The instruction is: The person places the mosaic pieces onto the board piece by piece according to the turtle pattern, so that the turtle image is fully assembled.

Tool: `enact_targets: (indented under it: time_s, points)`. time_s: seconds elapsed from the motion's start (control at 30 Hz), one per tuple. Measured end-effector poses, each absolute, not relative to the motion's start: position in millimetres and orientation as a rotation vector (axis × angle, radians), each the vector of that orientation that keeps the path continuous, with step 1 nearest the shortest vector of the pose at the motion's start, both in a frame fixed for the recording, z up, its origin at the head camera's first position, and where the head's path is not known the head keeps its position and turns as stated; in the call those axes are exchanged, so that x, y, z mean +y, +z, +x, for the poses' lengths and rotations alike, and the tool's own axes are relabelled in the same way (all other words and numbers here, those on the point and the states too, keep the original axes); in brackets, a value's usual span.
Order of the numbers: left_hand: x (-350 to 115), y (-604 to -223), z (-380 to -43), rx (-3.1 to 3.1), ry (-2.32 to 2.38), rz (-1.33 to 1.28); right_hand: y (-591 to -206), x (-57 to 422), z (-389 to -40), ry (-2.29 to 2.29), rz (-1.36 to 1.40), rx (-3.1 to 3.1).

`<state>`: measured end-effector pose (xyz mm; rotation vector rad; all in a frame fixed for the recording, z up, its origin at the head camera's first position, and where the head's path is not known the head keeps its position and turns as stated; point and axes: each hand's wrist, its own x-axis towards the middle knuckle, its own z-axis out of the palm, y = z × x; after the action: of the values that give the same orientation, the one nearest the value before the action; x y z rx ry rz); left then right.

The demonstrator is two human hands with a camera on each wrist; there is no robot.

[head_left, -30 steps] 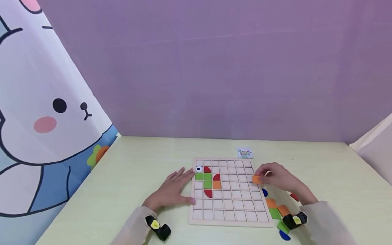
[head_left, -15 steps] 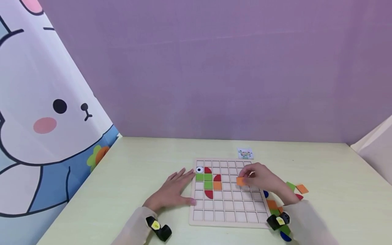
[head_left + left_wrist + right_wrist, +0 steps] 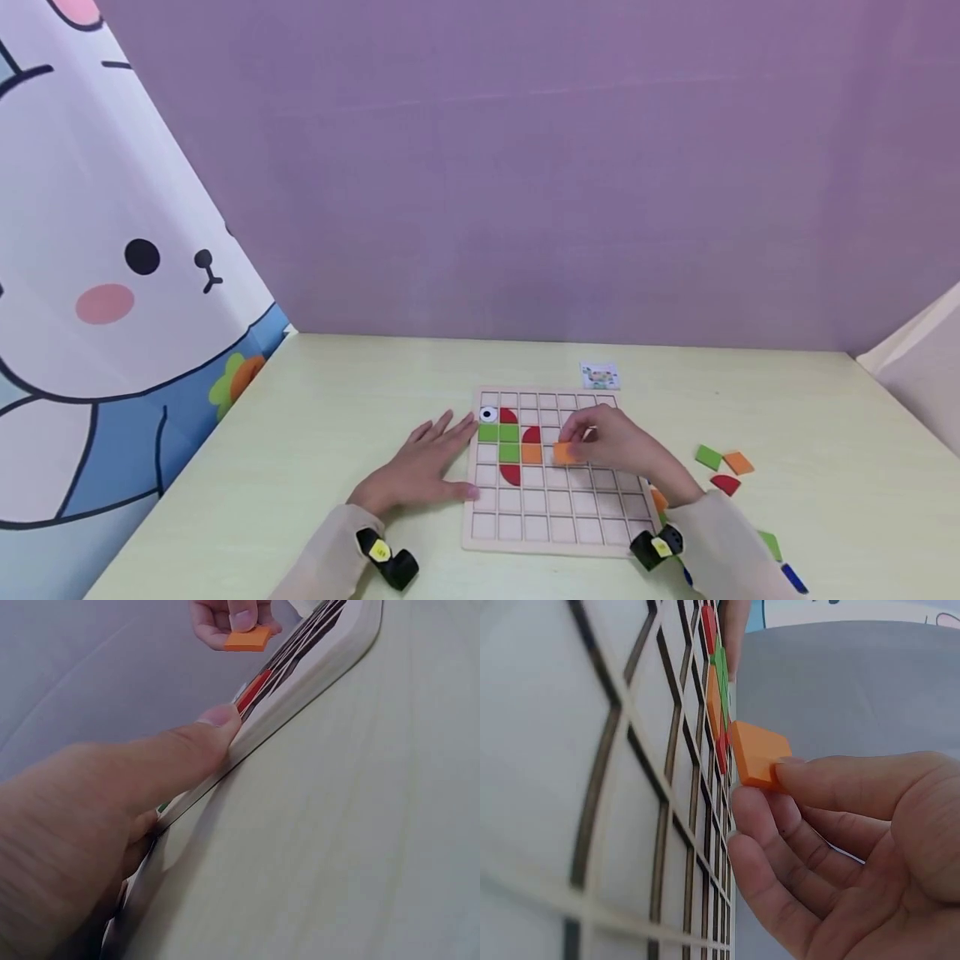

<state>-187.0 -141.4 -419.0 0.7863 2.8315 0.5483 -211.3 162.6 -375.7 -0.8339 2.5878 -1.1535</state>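
My right hand [image 3: 611, 440] pinches an orange square tile [image 3: 760, 754] between thumb and fingers, just above the gridded wooden board [image 3: 517, 528]. In the head view that tile is a little right of the orange tile [image 3: 531, 453] lying in a cell. My left hand [image 3: 422, 471] lies spread at the board's left edge, and its thumb [image 3: 180, 757] touches the rim. Set in the board's left part are an eye tile [image 3: 488, 414], several green square tiles [image 3: 509, 452] and several red quarter-round tiles [image 3: 510, 474].
A small picture card [image 3: 600, 375] lies behind the board. Right of it are loose tiles: a green one [image 3: 708, 457], an orange one [image 3: 738, 462], a red one [image 3: 725, 484] and a blue one [image 3: 794, 578]. My right forearm partly covers others. A purple backdrop [image 3: 562, 167] rises behind the table.
My right hand has carried the orange tile leftward from the board's right edge to over its middle. Loose tiles at the right have come out from behind the arm. The left hand has stayed put.
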Motion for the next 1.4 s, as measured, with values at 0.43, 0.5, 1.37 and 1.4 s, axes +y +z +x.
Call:
enact_targets:
  time_s: [0.43, 0.5, 1.37, 1.4]
  points:
    - [-146.3, -416.3, -184.4, 2.829, 0.550, 0.759, -374.9, 126.5, -196.9, -1.153, -0.826, 2.584]
    - [-146.7, -416.6, -184.4, 2.831, 0.550, 0.764, -376.2, 122.6, -195.4, -1.149, -0.805, 2.593]
    - [-150.4, -421.0, -182.1, 2.812, 0.588, 0.783, -382.2, 109.1, -178.8, -1.154, -0.687, 2.597]
    - [-150.4, -421.2, -181.8, 2.812, 0.590, 0.782, -382.2, 108.9, -178.0, -1.152, -0.680, 2.602]
